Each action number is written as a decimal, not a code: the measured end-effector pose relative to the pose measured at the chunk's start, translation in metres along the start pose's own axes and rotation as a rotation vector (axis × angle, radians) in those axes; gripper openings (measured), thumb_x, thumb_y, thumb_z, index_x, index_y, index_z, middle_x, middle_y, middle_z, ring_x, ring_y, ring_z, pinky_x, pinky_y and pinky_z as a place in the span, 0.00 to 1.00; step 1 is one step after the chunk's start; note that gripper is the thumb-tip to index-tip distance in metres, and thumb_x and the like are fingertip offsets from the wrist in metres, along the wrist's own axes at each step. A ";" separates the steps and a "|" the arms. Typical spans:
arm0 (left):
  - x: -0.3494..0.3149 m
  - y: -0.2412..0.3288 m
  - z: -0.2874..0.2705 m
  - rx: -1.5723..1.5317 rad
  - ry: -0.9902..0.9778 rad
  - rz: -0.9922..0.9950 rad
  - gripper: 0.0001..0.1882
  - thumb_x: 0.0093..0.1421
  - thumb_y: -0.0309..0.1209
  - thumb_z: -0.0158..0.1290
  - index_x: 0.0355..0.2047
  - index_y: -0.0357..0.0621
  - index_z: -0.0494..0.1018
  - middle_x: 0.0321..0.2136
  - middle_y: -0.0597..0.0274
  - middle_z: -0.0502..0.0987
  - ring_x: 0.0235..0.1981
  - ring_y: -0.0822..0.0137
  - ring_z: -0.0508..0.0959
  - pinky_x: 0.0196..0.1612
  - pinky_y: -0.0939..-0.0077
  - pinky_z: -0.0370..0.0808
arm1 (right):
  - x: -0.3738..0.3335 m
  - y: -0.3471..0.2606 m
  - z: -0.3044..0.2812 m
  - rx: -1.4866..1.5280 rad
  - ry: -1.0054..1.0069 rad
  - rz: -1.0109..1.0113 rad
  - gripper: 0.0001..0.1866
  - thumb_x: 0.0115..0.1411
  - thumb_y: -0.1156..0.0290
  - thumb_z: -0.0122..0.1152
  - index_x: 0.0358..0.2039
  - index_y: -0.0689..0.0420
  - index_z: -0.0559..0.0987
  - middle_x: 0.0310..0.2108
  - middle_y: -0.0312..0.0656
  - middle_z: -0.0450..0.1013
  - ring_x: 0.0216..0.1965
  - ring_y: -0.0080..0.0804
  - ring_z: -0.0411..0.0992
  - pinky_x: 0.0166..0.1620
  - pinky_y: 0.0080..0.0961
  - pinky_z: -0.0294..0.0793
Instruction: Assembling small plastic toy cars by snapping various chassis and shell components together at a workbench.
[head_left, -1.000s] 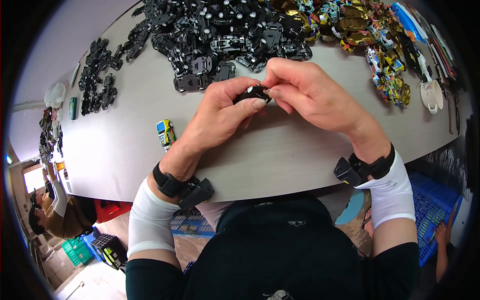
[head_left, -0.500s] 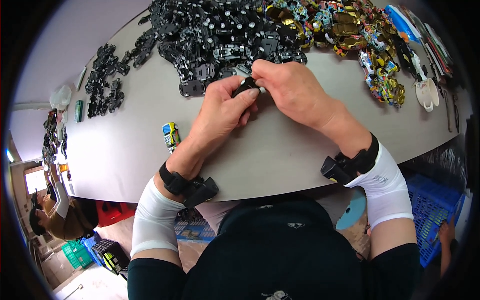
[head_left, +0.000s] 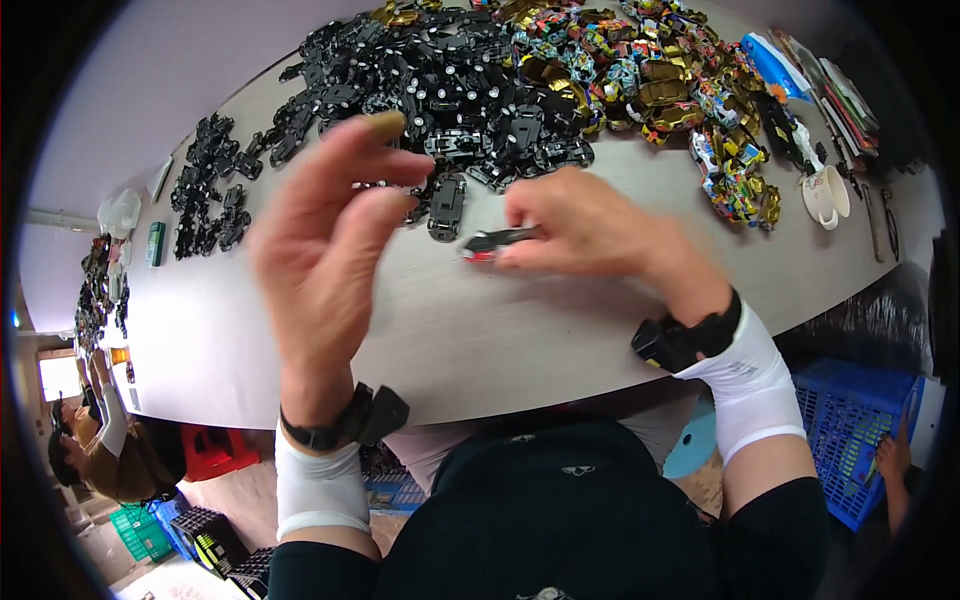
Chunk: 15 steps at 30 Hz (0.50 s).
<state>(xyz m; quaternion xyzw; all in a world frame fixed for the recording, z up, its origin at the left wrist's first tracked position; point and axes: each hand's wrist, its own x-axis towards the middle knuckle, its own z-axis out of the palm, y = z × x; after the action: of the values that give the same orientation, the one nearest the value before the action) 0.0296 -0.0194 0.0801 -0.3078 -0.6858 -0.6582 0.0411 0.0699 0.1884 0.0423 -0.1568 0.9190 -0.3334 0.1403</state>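
My right hand pinches a small black-and-red toy car between thumb and fingers, over the bare middle of the desk; can't tell if it touches the top. My left hand is up, blurred, thumb and fingers spread, nothing visible in it. A loose dark chassis lies just beyond the car's free end, near the black chassis pile; painted shells heap to the right of that.

Risks, my judgement: grip covers one end only, so the car could twist or slip out if the pinch loosens. A low sweep could knock the loose chassis. Dropped near the pile, the dark car could get mixed in. Left fingers could snag chassis if lowered carelessly.
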 end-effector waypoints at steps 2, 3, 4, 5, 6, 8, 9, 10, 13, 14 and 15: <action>0.001 0.015 0.000 -0.181 -0.060 0.213 0.20 0.64 0.35 0.44 0.49 0.29 0.66 0.33 0.49 0.76 0.33 0.63 0.76 0.32 0.75 0.73 | 0.017 -0.003 0.031 0.097 0.032 -0.232 0.19 0.45 0.70 0.65 0.40 0.58 0.73 0.22 0.47 0.72 0.25 0.41 0.73 0.29 0.34 0.70; 0.000 0.019 0.005 -0.250 -0.059 0.199 0.25 0.64 0.41 0.44 0.48 0.28 0.66 0.32 0.48 0.76 0.32 0.62 0.76 0.29 0.75 0.72 | 0.019 -0.009 0.041 0.175 -0.002 -0.347 0.21 0.45 0.71 0.66 0.41 0.58 0.73 0.24 0.49 0.73 0.28 0.42 0.73 0.30 0.35 0.70; -0.002 0.022 0.007 -0.283 -0.070 0.165 0.21 0.64 0.37 0.44 0.47 0.28 0.67 0.31 0.48 0.76 0.29 0.63 0.76 0.27 0.76 0.72 | 0.019 -0.016 0.048 0.254 -0.046 -0.471 0.22 0.44 0.71 0.67 0.42 0.58 0.73 0.26 0.50 0.73 0.30 0.44 0.74 0.32 0.36 0.71; 0.000 0.021 0.008 -0.269 -0.061 0.083 0.17 0.62 0.32 0.47 0.44 0.28 0.69 0.29 0.50 0.77 0.26 0.66 0.76 0.27 0.78 0.73 | 0.018 -0.021 0.041 0.166 -0.064 -0.429 0.22 0.44 0.74 0.66 0.43 0.57 0.73 0.29 0.50 0.74 0.32 0.45 0.73 0.34 0.36 0.71; 0.005 0.017 0.008 -0.257 -0.053 0.000 0.13 0.60 0.28 0.51 0.42 0.29 0.71 0.28 0.52 0.78 0.24 0.69 0.77 0.26 0.80 0.73 | 0.020 -0.007 0.040 0.174 0.087 -0.430 0.17 0.46 0.74 0.64 0.39 0.58 0.75 0.25 0.46 0.74 0.28 0.39 0.73 0.32 0.32 0.71; 0.013 -0.009 0.009 -0.226 0.006 -0.179 0.10 0.60 0.26 0.50 0.39 0.30 0.72 0.26 0.54 0.78 0.22 0.73 0.75 0.23 0.85 0.72 | 0.020 0.016 0.014 0.136 0.405 -0.181 0.10 0.48 0.75 0.62 0.33 0.60 0.76 0.19 0.40 0.71 0.22 0.28 0.70 0.29 0.26 0.69; 0.014 -0.023 0.005 -0.238 0.020 -0.223 0.10 0.60 0.27 0.50 0.39 0.32 0.73 0.25 0.55 0.78 0.22 0.73 0.75 0.23 0.86 0.72 | 0.018 0.024 0.000 0.093 0.509 -0.110 0.07 0.49 0.75 0.61 0.30 0.61 0.76 0.17 0.39 0.70 0.21 0.24 0.68 0.28 0.23 0.68; 0.015 -0.036 0.000 -0.231 0.021 -0.225 0.10 0.60 0.27 0.50 0.39 0.32 0.73 0.25 0.55 0.78 0.22 0.73 0.75 0.23 0.86 0.72 | 0.017 0.031 -0.007 0.053 0.613 -0.034 0.05 0.50 0.75 0.60 0.27 0.62 0.76 0.15 0.37 0.69 0.19 0.20 0.66 0.26 0.20 0.67; 0.014 -0.054 -0.010 -0.142 -0.179 -0.525 0.11 0.59 0.27 0.50 0.38 0.32 0.73 0.26 0.56 0.77 0.21 0.73 0.75 0.23 0.83 0.73 | 0.020 0.038 -0.004 0.055 0.552 -0.094 0.05 0.51 0.75 0.59 0.27 0.62 0.77 0.15 0.37 0.69 0.19 0.21 0.65 0.25 0.20 0.66; 0.013 -0.055 -0.011 -0.111 -0.335 -0.603 0.11 0.59 0.28 0.50 0.39 0.32 0.73 0.26 0.56 0.77 0.22 0.73 0.75 0.24 0.82 0.73 | 0.021 0.038 -0.002 0.062 0.551 -0.096 0.05 0.51 0.75 0.59 0.27 0.62 0.77 0.15 0.37 0.69 0.19 0.21 0.65 0.25 0.20 0.66; 0.010 -0.056 -0.009 -0.007 -0.445 -0.622 0.13 0.57 0.27 0.52 0.41 0.32 0.73 0.27 0.58 0.77 0.21 0.74 0.75 0.24 0.82 0.73 | 0.022 0.038 -0.001 0.074 0.522 -0.102 0.05 0.50 0.73 0.60 0.26 0.62 0.77 0.17 0.41 0.70 0.20 0.30 0.68 0.27 0.26 0.67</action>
<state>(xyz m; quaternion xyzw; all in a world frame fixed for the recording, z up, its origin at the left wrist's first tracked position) -0.0084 -0.0208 0.0371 -0.2206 -0.7363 -0.5586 -0.3118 0.0422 0.2080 0.0143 -0.1065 0.9021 -0.4027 -0.1128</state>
